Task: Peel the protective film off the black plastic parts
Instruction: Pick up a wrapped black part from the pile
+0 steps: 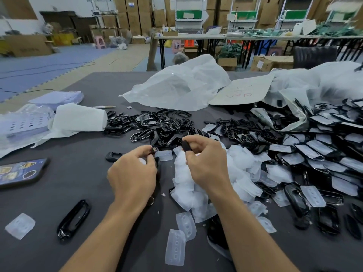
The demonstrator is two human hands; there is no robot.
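Grey table [78, 183] carries two white bags [176, 85], one wide heap of black parts [157, 124] and one pile of loose films [188, 185]. I see the left hand [131, 177] gripping one black part [158, 165] just before the heap; the right hand [206, 163] pinches one small black piece [186, 146].

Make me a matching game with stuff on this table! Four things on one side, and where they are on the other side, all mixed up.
Things:
1. phone
2. pen
3. heap of peeled film
4. small black part

Where:
A. pinched in the right hand
B. by the left edge of the table
C. piled in the middle, pale and see-through
D. far side, behind the white sheet

Pairs: 1-B, 2-D, 3-C, 4-A
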